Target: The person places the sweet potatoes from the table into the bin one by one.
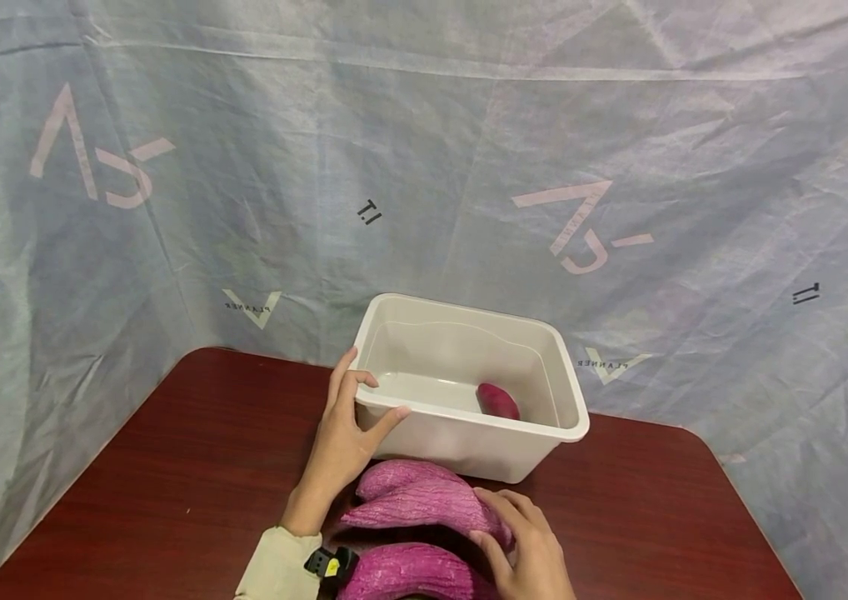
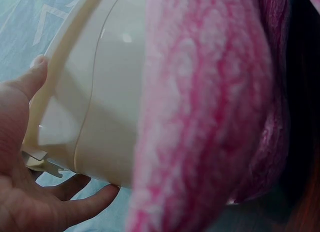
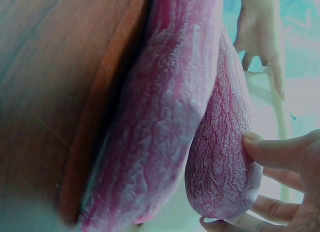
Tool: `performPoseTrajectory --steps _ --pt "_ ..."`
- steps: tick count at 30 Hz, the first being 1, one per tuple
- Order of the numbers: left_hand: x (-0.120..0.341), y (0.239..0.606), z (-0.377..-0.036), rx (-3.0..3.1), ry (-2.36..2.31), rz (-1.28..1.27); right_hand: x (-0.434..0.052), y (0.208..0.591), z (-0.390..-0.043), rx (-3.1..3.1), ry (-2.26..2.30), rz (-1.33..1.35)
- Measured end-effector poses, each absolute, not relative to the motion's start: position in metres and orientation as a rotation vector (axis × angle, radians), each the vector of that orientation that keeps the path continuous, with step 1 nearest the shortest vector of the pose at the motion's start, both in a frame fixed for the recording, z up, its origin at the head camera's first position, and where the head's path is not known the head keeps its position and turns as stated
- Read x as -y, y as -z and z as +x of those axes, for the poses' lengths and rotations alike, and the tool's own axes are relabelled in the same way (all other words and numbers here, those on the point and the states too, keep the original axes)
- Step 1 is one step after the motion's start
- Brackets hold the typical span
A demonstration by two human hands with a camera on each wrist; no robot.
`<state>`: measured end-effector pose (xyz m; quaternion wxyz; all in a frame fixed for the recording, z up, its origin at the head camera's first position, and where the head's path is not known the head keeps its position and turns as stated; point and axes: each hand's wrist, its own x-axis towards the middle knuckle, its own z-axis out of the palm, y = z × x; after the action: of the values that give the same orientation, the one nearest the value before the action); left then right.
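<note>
A white plastic bin point(image 1: 461, 446) stands near the table's back edge, with a small reddish-purple sweet potato point(image 1: 498, 402) lying inside. My left hand point(image 1: 341, 442) grips the bin's near left corner, fingers over the rim and thumb along the front. In front of the bin lie several long, wrinkled purple sweet potatoes. My right hand point(image 1: 529, 546) holds the rounded right end of the middle sweet potato point(image 1: 431, 504), thumb on one side and fingers on the other point(image 3: 225, 167). Another sweet potato point(image 1: 412, 571) lies nearer me, partly under the left wrist.
The dark red wooden table point(image 1: 207, 467) has rounded back corners. Grey printed cloth point(image 1: 424, 167) hangs close behind the bin and along both sides. A black band point(image 1: 331, 563) with a camera sits on the left wrist.
</note>
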<state>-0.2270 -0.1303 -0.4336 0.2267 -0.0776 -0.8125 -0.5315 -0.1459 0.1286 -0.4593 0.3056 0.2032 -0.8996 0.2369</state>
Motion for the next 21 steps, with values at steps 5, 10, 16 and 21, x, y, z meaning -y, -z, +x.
performPoseTrajectory --steps 5,10,16,21 --pt "0.130 0.434 -0.227 2.232 1.454 -0.218 -0.130 0.451 -0.144 2.395 -0.633 0.492" --pt "0.130 0.435 -0.227 2.235 1.453 -0.214 -0.131 0.444 -0.143 2.405 -0.633 0.476" --pt "0.130 0.434 -0.227 2.234 1.448 -0.219 -0.132 0.437 -0.142 2.391 -0.620 0.484" --pt "0.131 0.434 -0.227 2.231 1.449 -0.221 -0.134 0.430 -0.141 2.354 -0.606 0.512"
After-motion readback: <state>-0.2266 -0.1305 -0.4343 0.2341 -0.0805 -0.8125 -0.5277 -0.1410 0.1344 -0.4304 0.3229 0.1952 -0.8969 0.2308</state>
